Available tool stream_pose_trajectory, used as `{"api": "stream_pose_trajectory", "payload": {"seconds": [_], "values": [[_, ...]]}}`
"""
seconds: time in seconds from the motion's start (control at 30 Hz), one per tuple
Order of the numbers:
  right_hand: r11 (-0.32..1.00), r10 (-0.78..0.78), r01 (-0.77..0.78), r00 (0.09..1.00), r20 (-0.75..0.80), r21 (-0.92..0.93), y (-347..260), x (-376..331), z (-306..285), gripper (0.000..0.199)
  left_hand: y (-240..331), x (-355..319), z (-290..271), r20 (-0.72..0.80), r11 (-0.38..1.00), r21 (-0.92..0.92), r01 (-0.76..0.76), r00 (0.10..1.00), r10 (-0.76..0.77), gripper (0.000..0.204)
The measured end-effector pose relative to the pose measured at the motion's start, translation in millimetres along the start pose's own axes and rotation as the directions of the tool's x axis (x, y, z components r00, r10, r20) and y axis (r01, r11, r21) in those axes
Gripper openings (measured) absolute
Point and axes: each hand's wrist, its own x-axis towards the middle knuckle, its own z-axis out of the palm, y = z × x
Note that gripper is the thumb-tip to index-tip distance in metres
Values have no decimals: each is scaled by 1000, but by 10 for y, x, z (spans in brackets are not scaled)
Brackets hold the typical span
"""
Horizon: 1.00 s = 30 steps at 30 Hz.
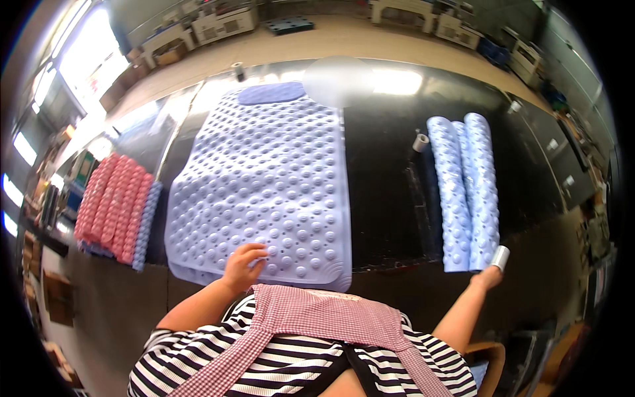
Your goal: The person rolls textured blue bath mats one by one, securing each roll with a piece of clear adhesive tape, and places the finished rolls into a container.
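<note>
Left hand (246, 266) free over a blue mat (264, 192), right hand (487, 278) gripping a silvery roll (501, 259)

The blue mat lies spread on a dark table (390, 218), directly in front of the person, its near edge close to the pink checked apron (317, 304). Raised round bumps cover it in rows, and a smooth, darker blue pad (271, 94) sits at its far end.

The left hand is above the near part of the mat, fingers bent and parted, with nothing in its grasp; whether the fingertips touch the bumps, I cannot tell. The right hand reaches out to the side and clasps the small silvery roll by its lower end, just beside the near ends of the rolled blue mats (482, 185).

At least 2 of those rolled mats lie side by side on the right, with part of another showing between them. A small white roll (420, 142) stands near their far ends. On the left, a row of red bumpy rolls (114, 205) lies beside 1 narrow blue bumpy roll (147, 225). Past the table, pale machines (225, 25) stand on the floor.
</note>
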Motion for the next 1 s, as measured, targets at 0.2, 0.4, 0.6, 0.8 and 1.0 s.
{"api": "stream_pose_trajectory", "payload": {"seconds": [0.2, 0.4, 0.6, 0.8, 1.0], "values": [[482, -646, 872, 417, 639, -83, -826, -893, 327, 28, -1233, -1037, -885, -699, 860, 228, 457, 692, -183, 21], [622, 97, 729, 292, 951, -287, 177, -1652, 1399, 23, -2061, -1445, -1272, -626, 646, -464, 607, 291, -723, 60], [488, 365, 501, 627, 688, -715, 693, -1242, 1726, 22, -1916, -1174, -1375, -514, 553, -644, 530, 236, -825, 54], [451, -487, 846, 500, 716, -284, 737, -1393, 1174, 36, -2053, -1111, -1517, -449, 492, -843, 215, 221, -866, 36], [878, 367, 150, 398, 841, -454, 417, -3825, 721, 51, -2002, -1290, -1824, 24, 124, -964, 237, 541, -841, 31]]}}
